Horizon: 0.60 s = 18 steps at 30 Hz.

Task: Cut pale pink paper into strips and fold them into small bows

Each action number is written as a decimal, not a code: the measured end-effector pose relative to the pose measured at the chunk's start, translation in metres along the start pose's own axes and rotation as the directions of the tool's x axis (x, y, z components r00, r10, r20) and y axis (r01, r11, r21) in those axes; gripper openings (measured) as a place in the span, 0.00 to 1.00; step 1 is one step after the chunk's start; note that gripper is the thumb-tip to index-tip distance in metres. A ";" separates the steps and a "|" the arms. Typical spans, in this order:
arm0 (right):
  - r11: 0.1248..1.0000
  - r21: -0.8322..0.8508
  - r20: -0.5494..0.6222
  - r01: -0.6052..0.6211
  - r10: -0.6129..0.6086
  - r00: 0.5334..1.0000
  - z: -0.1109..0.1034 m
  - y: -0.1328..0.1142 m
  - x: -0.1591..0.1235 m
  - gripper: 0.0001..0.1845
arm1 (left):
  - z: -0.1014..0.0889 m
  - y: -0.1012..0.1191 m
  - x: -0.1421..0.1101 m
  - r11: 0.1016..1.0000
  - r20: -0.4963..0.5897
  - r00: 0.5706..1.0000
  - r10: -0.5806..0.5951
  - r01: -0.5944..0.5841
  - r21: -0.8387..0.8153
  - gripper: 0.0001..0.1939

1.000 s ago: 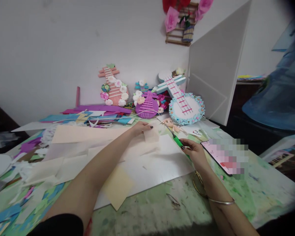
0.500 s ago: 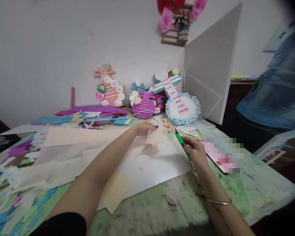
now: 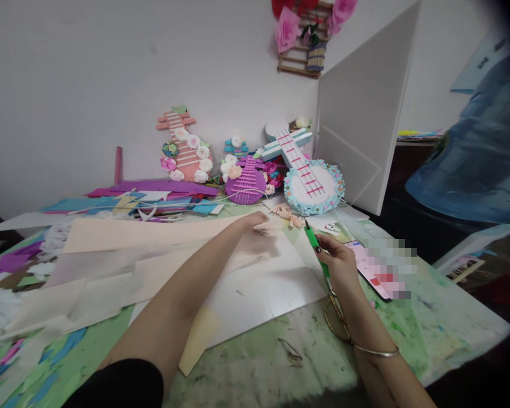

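My left hand (image 3: pixel 257 221) is over the right end of the peach sheets, its back turned up and its fingers partly blurred. It is closed on a small peach foam-paper piece (image 3: pixel 274 227), which sticks out to the right above the white board (image 3: pixel 276 283). My right hand (image 3: pixel 338 258) grips a slim green craft knife (image 3: pixel 317 249) with its dark tip pointing up and away. That tip is apart from the paper piece. Just beyond lie curled peach petal-like pieces (image 3: pixel 288 214). Larger peach sheets (image 3: pixel 153 232) spread out to the left.
A phone (image 3: pixel 368 272) lies right of my right hand. Behind stand flower-trimmed craft instruments: pink (image 3: pixel 189 164), purple (image 3: pixel 246 187) and white-and-blue (image 3: pixel 312 181). Coloured foam strips (image 3: pixel 153 190) and scraps cover the left side. A white panel (image 3: pixel 365 113) stands at the back right.
My left hand has turned over, so the thumb is no longer seen and the peach piece lies lower and flatter. The right hand with the knife stays nearly in place. The view has shifted slightly.
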State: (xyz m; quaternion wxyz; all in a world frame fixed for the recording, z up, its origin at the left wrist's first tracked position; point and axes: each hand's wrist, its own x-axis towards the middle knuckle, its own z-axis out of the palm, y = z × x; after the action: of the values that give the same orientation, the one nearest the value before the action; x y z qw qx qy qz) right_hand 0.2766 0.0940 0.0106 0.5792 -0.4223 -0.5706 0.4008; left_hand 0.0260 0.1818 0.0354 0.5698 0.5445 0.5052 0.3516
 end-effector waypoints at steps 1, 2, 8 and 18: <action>1.000 0.004 0.001 -0.004 0.004 1.000 0.000 -0.001 0.000 0.18 | -0.003 -0.005 0.001 0.998 -0.025 0.999 -0.044 0.045 0.044 0.13; 1.000 0.008 0.005 -0.008 0.008 1.000 0.000 -0.001 0.000 0.18 | -0.006 -0.009 0.001 0.994 -0.050 0.996 -0.076 0.080 0.080 0.12; 1.000 0.011 0.027 0.001 -0.002 1.000 0.001 -0.003 -0.001 0.18 | -0.018 -0.003 -0.004 0.991 -0.164 0.986 -0.035 0.055 0.125 0.11; 0.999 0.048 0.015 -0.020 0.019 1.000 0.002 -0.001 0.001 0.19 | -0.033 0.029 -0.041 0.996 -0.007 0.996 0.092 -0.092 -0.004 0.19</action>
State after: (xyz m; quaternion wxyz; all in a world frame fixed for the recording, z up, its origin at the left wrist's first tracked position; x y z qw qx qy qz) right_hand 0.2749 0.0942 0.0122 0.5810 -0.4107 -0.5609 0.4232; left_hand -0.0111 0.1561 0.0750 0.5522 0.5649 0.4808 0.3804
